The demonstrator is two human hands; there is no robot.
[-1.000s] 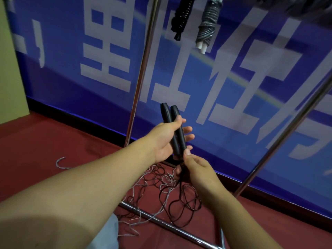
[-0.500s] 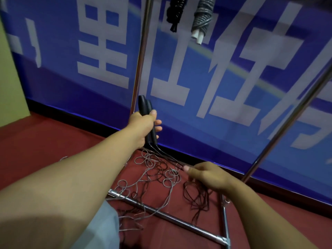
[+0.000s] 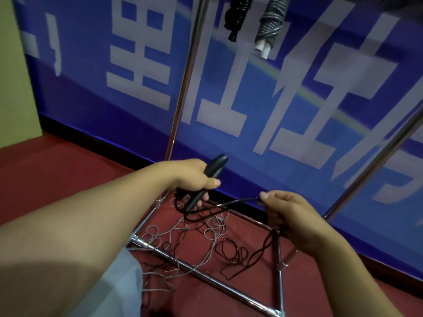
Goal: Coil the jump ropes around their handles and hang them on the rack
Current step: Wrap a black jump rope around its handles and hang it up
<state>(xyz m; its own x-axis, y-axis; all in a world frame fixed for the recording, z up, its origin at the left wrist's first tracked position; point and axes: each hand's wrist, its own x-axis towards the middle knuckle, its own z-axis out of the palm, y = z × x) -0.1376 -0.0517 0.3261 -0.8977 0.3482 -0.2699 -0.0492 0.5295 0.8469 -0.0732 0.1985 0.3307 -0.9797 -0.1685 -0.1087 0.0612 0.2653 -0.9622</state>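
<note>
Black plastic handles (image 3: 207, 179), two held side by side, sit inside the left hand (image 3: 194, 177); its fingers (image 3: 211, 183) are wrapped round them, tips angled up toward the banner (image 3: 274, 99). The right hand (image 3: 295, 216) pinches the black rope (image 3: 238, 202) between thumb and forefinger, just right of the handles, with the other fingers curled over the strand that drops from the palm.

From the handles' lower end the rope loops down, rises to the pinch, then trails to loose coils (image 3: 233, 250) on the red floor (image 3: 57, 168). A grey rope (image 3: 183, 232) lies tangled there too, draped over the rack base bar (image 3: 206, 275). Whether the two ropes are knotted together cannot be told.

Step in hand, by judgement: first turns of the coil. To do it well, the right hand should keep light tension, lay each turn snug against the one before starting at the handles' lower end, and let slack feed through the pinch rather than dragging the whole pile. Risk: black coils may snag the grey rope or the base bar as they lift.

Room: the left upright (image 3: 183, 88) stands close behind the left hand; the slanted right pole (image 3: 377, 156) is right of the right hand. Open space lies between them. Overhead, two finished bundles, black (image 3: 237, 17) and grey (image 3: 271, 21), hang already.
</note>
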